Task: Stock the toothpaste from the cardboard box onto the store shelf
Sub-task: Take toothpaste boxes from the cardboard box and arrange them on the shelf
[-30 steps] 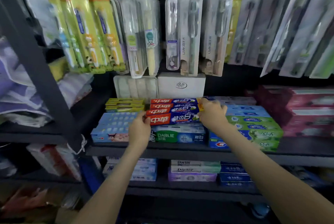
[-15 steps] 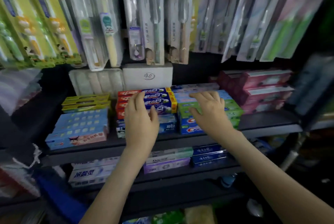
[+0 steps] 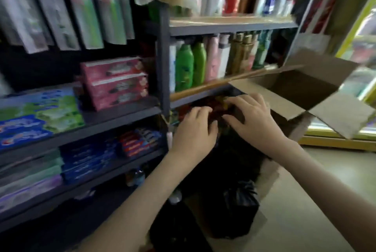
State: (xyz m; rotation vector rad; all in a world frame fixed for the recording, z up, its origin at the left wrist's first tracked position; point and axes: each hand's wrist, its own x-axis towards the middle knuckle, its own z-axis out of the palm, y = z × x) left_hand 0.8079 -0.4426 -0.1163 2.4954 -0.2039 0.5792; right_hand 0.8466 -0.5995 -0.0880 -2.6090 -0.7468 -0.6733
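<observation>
**shelfrat:** So which step is this? Both hands are down in the open cardboard box (image 3: 284, 89) at right of centre, so I'd call it the fetch, not the placing.

**aisle9:** Agreed. Left hand (image 3: 193, 131) has its fingers curled down, right hand (image 3: 252, 117) is spread wider, both over something reddish (image 3: 218, 107) in the box mouth. Probably toothpaste cartons, but it's blurry. Can't tell if either hand has actually closed on one.

**shelfrat:** And the stocked stuff?

**aisle9:** Left half of the frame: pink cartons (image 3: 116, 82), blue-green ones (image 3: 38, 113) at the left edge, more on the shelf (image 3: 122, 112) rows below. Shampoo bottles (image 3: 191, 66) sit upper middle.

**shelfrat:** Next move, I guess: get a firm pinch on a carton or two, lift clear of the flap (image 3: 341, 117), swing back left.
</observation>
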